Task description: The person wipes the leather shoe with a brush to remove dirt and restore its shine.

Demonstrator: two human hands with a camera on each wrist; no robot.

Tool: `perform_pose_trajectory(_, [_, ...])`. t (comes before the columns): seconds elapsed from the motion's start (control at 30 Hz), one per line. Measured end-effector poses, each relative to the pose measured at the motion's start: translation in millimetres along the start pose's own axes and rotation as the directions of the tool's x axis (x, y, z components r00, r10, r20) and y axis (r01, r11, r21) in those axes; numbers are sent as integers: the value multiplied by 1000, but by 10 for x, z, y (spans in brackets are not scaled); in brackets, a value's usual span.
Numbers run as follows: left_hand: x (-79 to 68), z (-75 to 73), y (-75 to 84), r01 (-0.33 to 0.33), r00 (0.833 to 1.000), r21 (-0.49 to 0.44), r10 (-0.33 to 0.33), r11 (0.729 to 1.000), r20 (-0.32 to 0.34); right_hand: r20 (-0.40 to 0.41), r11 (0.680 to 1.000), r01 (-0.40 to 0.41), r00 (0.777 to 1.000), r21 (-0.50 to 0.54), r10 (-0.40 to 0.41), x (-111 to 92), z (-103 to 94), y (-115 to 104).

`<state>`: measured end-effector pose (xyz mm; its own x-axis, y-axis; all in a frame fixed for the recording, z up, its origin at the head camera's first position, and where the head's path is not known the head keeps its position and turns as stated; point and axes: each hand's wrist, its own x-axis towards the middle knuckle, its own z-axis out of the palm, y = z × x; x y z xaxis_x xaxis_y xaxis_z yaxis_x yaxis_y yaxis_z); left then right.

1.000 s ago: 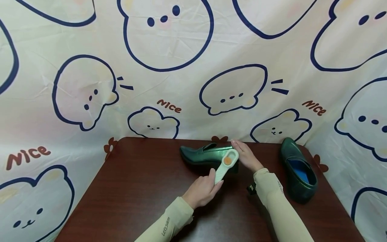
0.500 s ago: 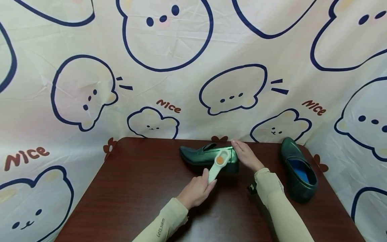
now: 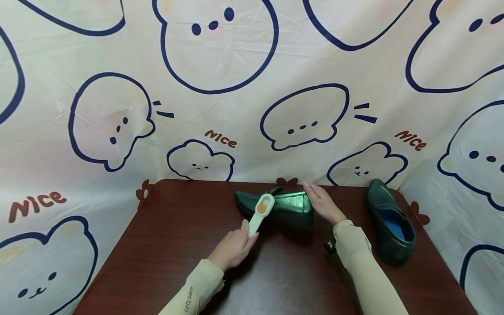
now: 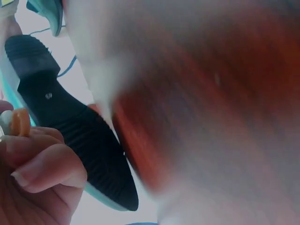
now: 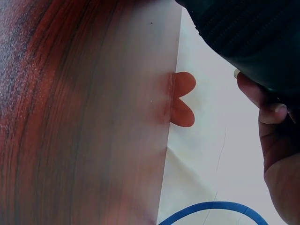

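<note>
A shiny dark green loafer (image 3: 293, 203) is held sideways near the back of the table, toe to the left. My right hand (image 3: 323, 204) grips its heel end; in the right wrist view the fingers (image 5: 253, 91) curl at the back of the shoe. My left hand (image 3: 232, 247) grips the handle of a pale green tool (image 3: 257, 218) with a rounded head and an orange round spot. That head overlaps the loafer's side near the vamp. The left wrist view shows the black ridged sole (image 4: 79, 126) beyond the left hand (image 4: 44, 168).
A second green loafer (image 3: 390, 223) with a blue lining stands at the table's right side. The dark brown table (image 3: 165, 262) backs onto a cartoon-printed cloth (image 3: 244, 109). A small black object (image 3: 330, 246) shows by the right cuff.
The left hand has moved left with the pale green tool, whose head has passed along the loafer from the heel toward the toe. The right hand and loafer have stayed almost still.
</note>
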<state>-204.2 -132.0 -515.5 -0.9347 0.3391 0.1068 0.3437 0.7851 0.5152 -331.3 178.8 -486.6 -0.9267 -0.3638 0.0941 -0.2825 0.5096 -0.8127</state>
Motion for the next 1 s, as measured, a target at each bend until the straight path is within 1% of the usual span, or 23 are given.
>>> perform_pose_trajectory(0.13, [-23, -73, -1, 6, 1000, -16, -6, 1000, 15, -8, 1000, 6, 1000, 9, -6, -6, 30, -33])
perform_pose_trajectory(0.2, [-25, -78, 53, -10, 1000, -34, 11, 999, 18, -8, 1000, 12, 1000, 12, -12, -12, 48, -45])
perform_pose_trajectory(0.3, [1, -42, 189, -55, 998, -41, 56, 998, 28, -17, 1000, 25, 1000, 10, -24, -16, 65, -58])
perform_pose_trajectory(0.4, [88, 20, 351, -99, 995, -21, 99, 995, 27, -34, 999, 47, 998, 14, -46, 7, 66, -66])
perform_pose_trajectory(0.5, [207, 81, 491, -128, 992, 0, 128, 992, 14, -52, 998, 61, 997, 30, -59, 40, 57, -73])
perform_pose_trajectory(0.57, [278, 118, 561, -137, 991, 2, 137, 991, 6, -55, 998, 47, 997, 43, -45, 50, 48, -73])
perform_pose_trajectory(0.63, [329, 149, 611, -135, 991, -2, 135, 991, 9, -55, 998, 15, 998, 65, -12, 51, 39, -73])
perform_pose_trajectory(0.77, [378, 190, 668, -126, 992, -5, 126, 992, 25, -34, 993, -47, 998, 105, 51, 49, 26, -63])
perform_pose_trajectory(0.83, [390, 200, 678, -132, 991, -2, 132, 991, 24, -36, 991, -61, 997, 117, 66, 48, 20, -57])
perform_pose_trajectory(1.0, [389, 221, 626, -134, 991, 37, 134, 990, -5, -38, 992, -48, 998, 116, 53, 25, 15, -39])
